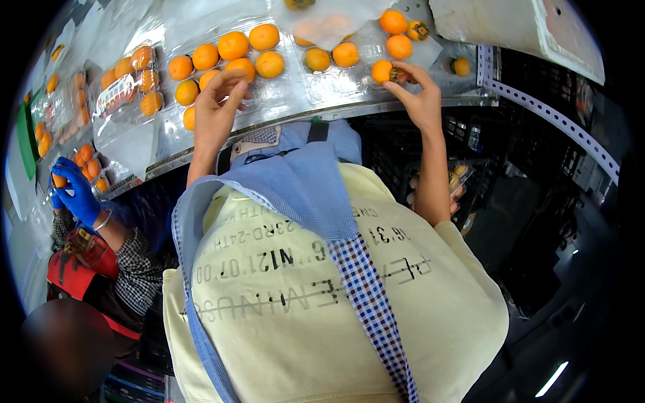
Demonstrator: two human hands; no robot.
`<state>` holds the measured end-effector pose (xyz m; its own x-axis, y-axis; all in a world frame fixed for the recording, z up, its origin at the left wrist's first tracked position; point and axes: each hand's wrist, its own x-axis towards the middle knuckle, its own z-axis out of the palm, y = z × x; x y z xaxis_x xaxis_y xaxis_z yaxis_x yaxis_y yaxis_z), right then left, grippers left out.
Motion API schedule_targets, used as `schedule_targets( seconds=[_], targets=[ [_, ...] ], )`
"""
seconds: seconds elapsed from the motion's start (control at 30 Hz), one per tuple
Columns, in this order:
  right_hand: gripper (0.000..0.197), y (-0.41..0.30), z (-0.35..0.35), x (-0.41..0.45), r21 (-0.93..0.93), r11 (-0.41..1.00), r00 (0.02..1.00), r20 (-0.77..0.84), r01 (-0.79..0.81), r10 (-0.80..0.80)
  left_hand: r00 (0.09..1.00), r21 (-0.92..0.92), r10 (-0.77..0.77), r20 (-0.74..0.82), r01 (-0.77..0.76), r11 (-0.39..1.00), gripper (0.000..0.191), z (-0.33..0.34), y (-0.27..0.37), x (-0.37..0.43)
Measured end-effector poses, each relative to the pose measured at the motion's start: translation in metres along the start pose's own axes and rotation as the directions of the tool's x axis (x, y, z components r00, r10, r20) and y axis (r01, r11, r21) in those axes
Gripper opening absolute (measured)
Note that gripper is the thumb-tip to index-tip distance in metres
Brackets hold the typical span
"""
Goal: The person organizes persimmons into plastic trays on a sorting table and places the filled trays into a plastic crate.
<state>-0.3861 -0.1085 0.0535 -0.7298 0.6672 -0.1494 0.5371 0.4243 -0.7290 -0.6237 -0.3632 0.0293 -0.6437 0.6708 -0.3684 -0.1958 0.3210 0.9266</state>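
Note:
Between the fingers and thumb of my right hand [421,93] is an orange persimmon [382,72], its leafy cap towards the fingertips, over the near right part of a clear plastic tray [330,86]. This tray also bears several persimmons, some beneath a translucent sheet [332,17]. My left hand [220,101] is curled above the near edge of another clear tray [277,93] filled with rows of persimmons [233,45]. Its fingertips lie by one fruit; whether they touch it cannot be told. Thumb and fingers are apart, with nothing visible between them.
A metal-edged worktable [302,112] runs before me. Packed persimmon trays [143,80] stand at left, where a co-worker's blue-gloved hand [75,191] holds a fruit. A lone persimmon [461,66] lies near a perforated metal upright [549,113] at right. Black crates [390,146] stand below the table.

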Motion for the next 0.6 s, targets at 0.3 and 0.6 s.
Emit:
schedule_targets(
  seconds=[0.3,0.6],
  targets=[
    [0.042,-0.071,0.076,-0.004,0.929,0.284,0.953,0.278,-0.236,-0.117,0.896,-0.082,0.375,0.237,-0.366,0.927,0.060,0.048,0.059,-0.007],
    [0.040,-0.108,0.088,0.016,0.712,0.691,0.968,0.240,-0.121,-0.078,0.921,0.171,0.389,0.031,-0.388,0.906,0.060,0.027,0.038,-0.011]
  ],
)
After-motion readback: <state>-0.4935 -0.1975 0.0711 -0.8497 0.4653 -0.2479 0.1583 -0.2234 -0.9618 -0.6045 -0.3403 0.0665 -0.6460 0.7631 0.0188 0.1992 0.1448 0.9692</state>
